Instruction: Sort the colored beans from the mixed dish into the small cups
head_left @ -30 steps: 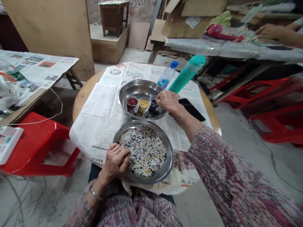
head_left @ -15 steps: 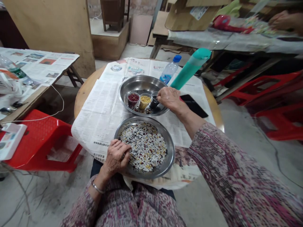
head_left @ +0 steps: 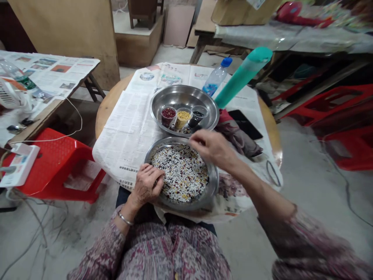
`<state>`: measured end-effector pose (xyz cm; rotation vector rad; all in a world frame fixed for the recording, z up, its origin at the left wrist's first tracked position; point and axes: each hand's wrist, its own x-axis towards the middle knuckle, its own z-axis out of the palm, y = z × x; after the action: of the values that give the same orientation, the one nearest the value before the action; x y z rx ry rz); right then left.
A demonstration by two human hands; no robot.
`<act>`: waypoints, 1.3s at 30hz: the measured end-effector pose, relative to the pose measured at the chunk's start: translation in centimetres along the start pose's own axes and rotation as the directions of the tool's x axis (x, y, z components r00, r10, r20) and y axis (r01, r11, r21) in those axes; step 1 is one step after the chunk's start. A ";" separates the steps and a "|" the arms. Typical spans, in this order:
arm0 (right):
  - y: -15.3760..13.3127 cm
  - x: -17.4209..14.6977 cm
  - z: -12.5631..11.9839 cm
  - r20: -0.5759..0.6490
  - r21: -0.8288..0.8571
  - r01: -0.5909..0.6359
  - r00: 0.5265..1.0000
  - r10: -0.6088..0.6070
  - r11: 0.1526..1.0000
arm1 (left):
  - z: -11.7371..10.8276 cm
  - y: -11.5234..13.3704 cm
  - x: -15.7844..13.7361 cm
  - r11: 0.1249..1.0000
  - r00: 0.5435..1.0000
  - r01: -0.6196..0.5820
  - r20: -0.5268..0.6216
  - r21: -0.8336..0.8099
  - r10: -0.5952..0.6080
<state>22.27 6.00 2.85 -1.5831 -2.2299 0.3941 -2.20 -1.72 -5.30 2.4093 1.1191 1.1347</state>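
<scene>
In front of me stands a steel bowl [head_left: 214, 181] filled with a mix of white grains and black, dark red and yellow beans. At its left rim rests my left hand [head_left: 148, 182], fingers curled and closed; what they hold, if anything, is hidden. My right hand [head_left: 211, 146], blurred by motion, is over the bowl's far right part with thumb and fingers pinched together. Behind is a larger steel bowl [head_left: 186, 93] holding clear cups of red beans [head_left: 168, 113], yellow beans [head_left: 183, 115] and black beans [head_left: 198, 114].
Newspaper [head_left: 122, 128] covers the round table. A bottle with a blue cap [head_left: 217, 76], a long green object [head_left: 243, 77], a dark cloth [head_left: 239, 138] and a black flat device [head_left: 245, 123] lie to the right. A red stool [head_left: 61, 167] with a power strip [head_left: 20, 165] stands left.
My right hand has moved from the cup of black beans back toward me, over the near bowl. My left hand stays at the bowl's left rim. The view has shifted slightly.
</scene>
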 end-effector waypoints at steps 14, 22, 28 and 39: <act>-1.3 -5.3 7.0 0.010 -0.327 0.012 1.000 -0.009 0.945 | -0.2 0.0 0.0 0.999 0.999 0.008 0.033 0.042 -0.009; -2.9 -8.6 7.6 0.038 -0.178 0.115 0.993 -0.110 0.977 | -2.1 1.5 1.9 0.950 0.931 -0.041 0.358 0.309 -0.076; -2.5 -10.7 7.3 -0.212 -0.268 -0.029 0.977 -0.030 0.963 | -1.9 1.8 4.4 0.891 0.783 0.009 0.552 0.454 -0.289; -2.0 -11.3 9.9 -0.624 0.133 -0.093 0.766 0.157 0.987 | 2.4 0.7 7.3 0.992 0.793 0.034 0.601 0.119 -0.099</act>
<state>19.42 -5.49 -6.65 -1.5235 -1.5670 -0.0183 2.89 3.38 -2.58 2.4965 1.0328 0.2217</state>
